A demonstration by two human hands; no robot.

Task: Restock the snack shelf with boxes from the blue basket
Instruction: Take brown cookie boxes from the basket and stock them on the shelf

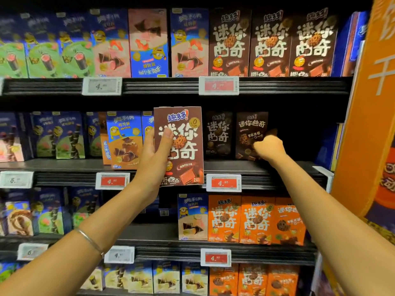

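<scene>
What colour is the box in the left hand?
Brown box, white lettering, in left hand; head view.

Left hand (154,155) grips brown box (186,135) upright; right hand (270,147) touches dark box (248,130) on shelf (230,166).

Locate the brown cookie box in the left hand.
Head view, centre: the brown cookie box is held upright by the left hand before the middle shelf, between Minion boxes on its left and two darker boxes on its right.
</scene>
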